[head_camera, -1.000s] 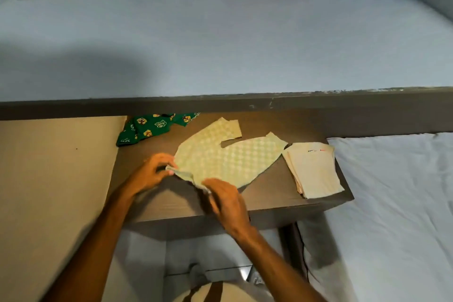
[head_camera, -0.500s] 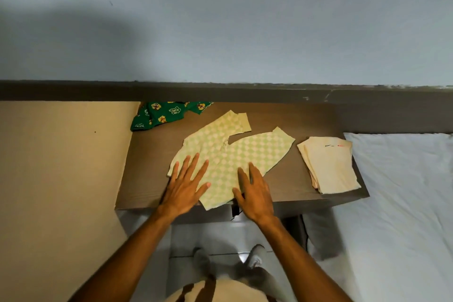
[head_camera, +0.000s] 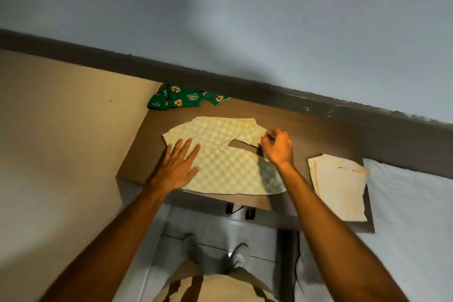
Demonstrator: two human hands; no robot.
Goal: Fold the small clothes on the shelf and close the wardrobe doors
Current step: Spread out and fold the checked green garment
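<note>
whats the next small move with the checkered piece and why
Probably carry the pinched leg end across toward the left hand. The checkered garment lies spread on the brown shelf, the left palm flat on it as an anchor, while the right hand grips the edge by the leg split. The cream piece beside it already lies folded.

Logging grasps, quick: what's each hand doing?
Left hand: open, flat on the checkered garment.
Right hand: closed, pinching the garment's leg.

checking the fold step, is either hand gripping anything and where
The right hand pinches the pale green checked garment at a leg end; the left hand only presses flat on it.
</note>
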